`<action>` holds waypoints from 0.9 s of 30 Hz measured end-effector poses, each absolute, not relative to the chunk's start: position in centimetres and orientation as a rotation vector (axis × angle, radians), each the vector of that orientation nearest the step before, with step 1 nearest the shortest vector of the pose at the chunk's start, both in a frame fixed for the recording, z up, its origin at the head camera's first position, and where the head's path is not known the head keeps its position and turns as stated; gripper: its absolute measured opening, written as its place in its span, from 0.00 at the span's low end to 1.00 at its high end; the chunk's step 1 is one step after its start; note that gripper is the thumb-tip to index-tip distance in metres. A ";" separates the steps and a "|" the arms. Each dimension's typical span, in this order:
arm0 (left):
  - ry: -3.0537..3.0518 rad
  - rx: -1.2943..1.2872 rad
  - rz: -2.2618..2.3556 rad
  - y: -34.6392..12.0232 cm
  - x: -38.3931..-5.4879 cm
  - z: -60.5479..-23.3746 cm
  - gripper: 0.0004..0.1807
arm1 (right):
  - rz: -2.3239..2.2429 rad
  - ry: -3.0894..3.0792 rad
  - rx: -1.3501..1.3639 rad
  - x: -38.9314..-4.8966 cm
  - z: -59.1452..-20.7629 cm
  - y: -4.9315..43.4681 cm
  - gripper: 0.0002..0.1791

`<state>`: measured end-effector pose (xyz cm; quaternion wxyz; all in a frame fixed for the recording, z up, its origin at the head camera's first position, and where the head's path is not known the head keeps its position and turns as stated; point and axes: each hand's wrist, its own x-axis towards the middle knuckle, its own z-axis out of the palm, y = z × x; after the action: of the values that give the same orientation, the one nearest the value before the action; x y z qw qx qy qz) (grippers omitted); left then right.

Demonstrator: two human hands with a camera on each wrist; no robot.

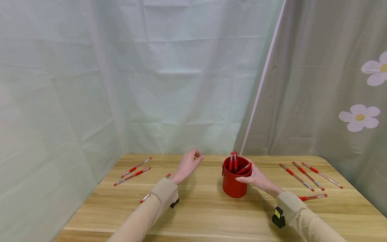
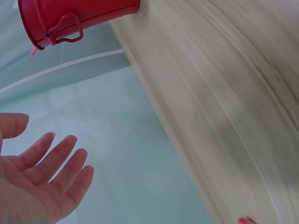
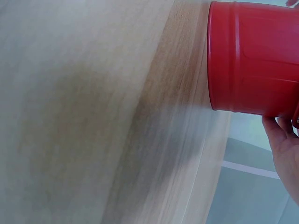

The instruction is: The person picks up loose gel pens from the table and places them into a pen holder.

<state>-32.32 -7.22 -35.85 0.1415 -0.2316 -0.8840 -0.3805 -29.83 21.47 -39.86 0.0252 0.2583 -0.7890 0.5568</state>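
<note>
A red metal bucket (image 1: 234, 185) with small side handles stands on the wooden table, several red pens (image 1: 235, 160) sticking out of its top. My right hand (image 1: 257, 176) grips the bucket by its right side near the rim, the thumb lying across the front. In the right wrist view that hand (image 3: 286, 154) shows beside the bucket wall (image 3: 257, 58). My left hand (image 1: 188, 164) hovers over the table to the left of the bucket, fingers loosely bent and holding nothing. The left wrist view shows its palm (image 2: 37, 186) with the fingers spread.
Two red pens (image 1: 133, 176) lie at the table's left side, and another pen (image 1: 145, 197) is partly covered by my left forearm. Three pens (image 1: 305, 175) lie side by side on the right; one more pen (image 1: 314, 197) is by my right wrist. Curtains (image 1: 181, 84) hang behind the table.
</note>
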 end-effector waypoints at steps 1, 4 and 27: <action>-2.557 -0.668 -1.094 -7.4 -32.4 -35.9 0.09 | 1.721 -2.439 0.802 -29.6 -39.6 21.4 0.39; -2.581 -0.652 -1.086 -8.0 -32.3 -36.0 0.09 | 1.717 -2.434 0.811 -28.8 -38.8 21.0 0.38; -2.609 -0.572 -0.944 -12.4 -33.0 -37.9 0.08 | 1.712 -2.478 0.763 -30.5 -40.8 21.9 0.40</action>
<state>-32.99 -12.42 -37.86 0.1538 -0.1995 -0.9100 -0.3294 -30.50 21.86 -40.83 0.0173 0.2457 -0.7973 0.5510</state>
